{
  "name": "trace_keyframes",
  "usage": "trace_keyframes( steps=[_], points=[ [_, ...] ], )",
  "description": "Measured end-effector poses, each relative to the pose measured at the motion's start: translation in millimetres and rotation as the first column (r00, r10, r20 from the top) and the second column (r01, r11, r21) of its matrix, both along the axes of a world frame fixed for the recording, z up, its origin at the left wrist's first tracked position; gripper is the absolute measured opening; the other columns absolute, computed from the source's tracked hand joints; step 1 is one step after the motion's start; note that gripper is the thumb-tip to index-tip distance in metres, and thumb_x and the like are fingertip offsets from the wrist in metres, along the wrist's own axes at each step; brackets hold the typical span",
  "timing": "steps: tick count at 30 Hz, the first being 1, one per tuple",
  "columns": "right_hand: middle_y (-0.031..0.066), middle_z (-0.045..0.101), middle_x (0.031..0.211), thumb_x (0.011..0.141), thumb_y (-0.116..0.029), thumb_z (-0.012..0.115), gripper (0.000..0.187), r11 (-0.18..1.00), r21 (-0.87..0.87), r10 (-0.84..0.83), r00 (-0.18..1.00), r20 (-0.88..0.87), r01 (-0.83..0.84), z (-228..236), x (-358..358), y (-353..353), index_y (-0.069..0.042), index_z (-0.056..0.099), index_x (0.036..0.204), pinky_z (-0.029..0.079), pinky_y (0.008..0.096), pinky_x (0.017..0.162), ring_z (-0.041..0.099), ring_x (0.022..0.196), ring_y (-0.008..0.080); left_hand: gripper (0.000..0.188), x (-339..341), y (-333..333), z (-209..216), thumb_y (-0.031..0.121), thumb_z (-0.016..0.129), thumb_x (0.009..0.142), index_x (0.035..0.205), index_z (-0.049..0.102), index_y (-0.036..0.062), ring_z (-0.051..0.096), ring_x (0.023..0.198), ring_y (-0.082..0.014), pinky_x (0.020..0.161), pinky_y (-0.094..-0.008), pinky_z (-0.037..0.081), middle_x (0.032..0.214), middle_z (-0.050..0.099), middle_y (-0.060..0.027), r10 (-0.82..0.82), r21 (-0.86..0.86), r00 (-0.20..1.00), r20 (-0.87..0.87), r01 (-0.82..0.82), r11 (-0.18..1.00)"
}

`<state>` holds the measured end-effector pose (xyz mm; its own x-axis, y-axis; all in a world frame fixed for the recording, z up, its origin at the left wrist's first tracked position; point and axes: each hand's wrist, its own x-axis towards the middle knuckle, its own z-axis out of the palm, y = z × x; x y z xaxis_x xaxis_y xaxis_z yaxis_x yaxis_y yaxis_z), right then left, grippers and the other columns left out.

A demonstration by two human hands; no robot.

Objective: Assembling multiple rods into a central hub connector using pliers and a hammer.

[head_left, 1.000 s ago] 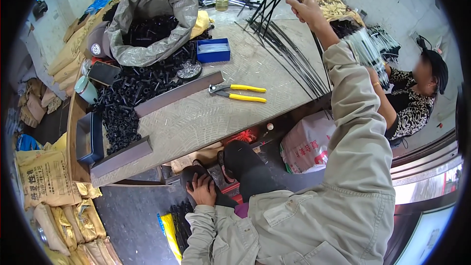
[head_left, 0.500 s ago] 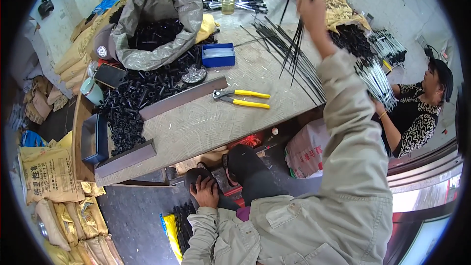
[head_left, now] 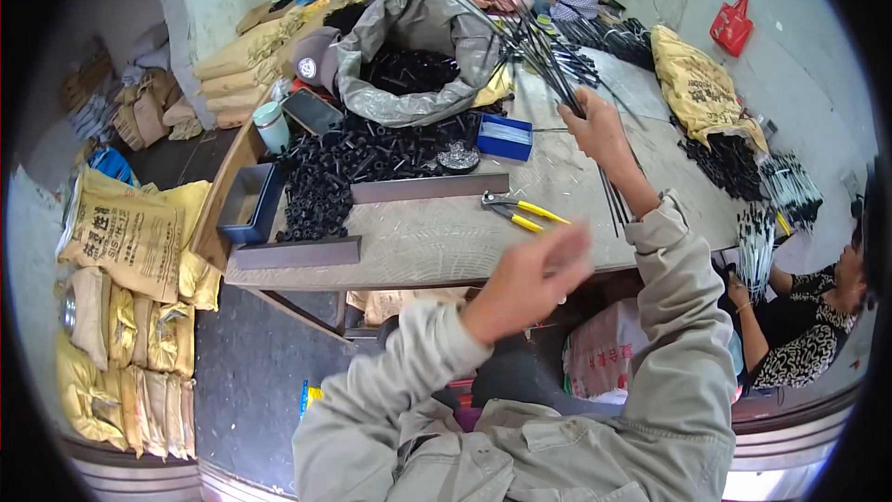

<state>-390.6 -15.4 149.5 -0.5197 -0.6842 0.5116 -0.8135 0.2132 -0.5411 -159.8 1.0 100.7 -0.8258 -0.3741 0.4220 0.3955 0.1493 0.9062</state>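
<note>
My right hand [head_left: 602,135] is closed around a bundle of long thin black rods [head_left: 555,74] above the table's right part. The rods stand tilted, fanning out past the grey sack at their far ends, with their lower ends near the tabletop. Over the table's front edge, my left hand [head_left: 530,286] is raised, blurred by motion, its thumb and fingers apart and nothing visible in it. Just beyond it lie end-cutting pliers [head_left: 522,212] with yellow handles, partly hidden by the fingers.
A grey sack [head_left: 358,65] of black parts stands behind a heap of small black parts [head_left: 325,167]. Metal strips [head_left: 432,188], a blue box [head_left: 505,138] and a dark blue bin [head_left: 249,204] edge the heap. A co-worker [head_left: 799,316] at right holds white-and-black rods; two people sit at the far side.
My left hand has risen from my leg to above the table's front edge. My right hand has come down and nearer with the rods. The view has shifted, showing more of the far side.
</note>
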Motion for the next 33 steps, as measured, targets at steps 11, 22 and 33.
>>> trace_keyframes(
  steps=[11, 22, 33],
  points=[
    [0.0063, 0.054, 0.07, 0.077, -0.007, 0.059, 0.042, 0.739, -0.121, 0.52, 0.446, 0.729, -0.663, -39.4, 121.3, 62.2, 0.0, 0.04, 0.114, 0.04, 0.0247, 0.043, 0.053, 0.047, 0.0116, 0.031, -31.3, -108.2, 50.1, 0.026, 0.045, 0.092, 0.099, 0.055, -0.0022, 0.063, 0.082, -0.023, 0.075, -0.0351, 0.051, 0.094, 0.063, -0.015, 0.117, 0.576, 0.991, -0.06, -0.062, 0.815],
    [0.0106, 0.058, 0.089, 0.094, -0.023, 0.041, 0.033, 0.671, -0.571, 0.702, 0.157, 0.695, -0.473, -42.9, 146.3, 50.4, 0.0, 0.041, 0.118, 0.051, 0.0255, 0.06, 0.061, 0.07, 0.0154, 0.034, 9.3, -75.8, 54.2, 0.005, 0.045, 0.089, 0.122, 0.042, -0.0047, 0.048, 0.114, -0.023, 0.092, -0.0318, 0.043, 0.121, 0.051, -0.0161, -0.107, 0.495, 0.986, -0.127, 0.157, 0.855],
    [0.0072, 0.059, 0.077, 0.094, -0.018, 0.042, 0.021, 0.691, -0.543, 0.721, 0.405, 0.562, -0.476, -38.8, 139.5, 57.2, 0.0, 0.047, 0.103, 0.05, 0.0212, 0.052, 0.06, 0.061, 0.0113, 0.044, 3.7, -61.4, 44.6, 0.016, 0.048, 0.09, 0.129, 0.037, -0.0012, 0.044, 0.118, -0.0247, 0.096, -0.0345, 0.039, 0.128, 0.045, -0.0157, -0.211, 0.464, 0.975, -0.063, 0.216, 0.859]
  ],
)
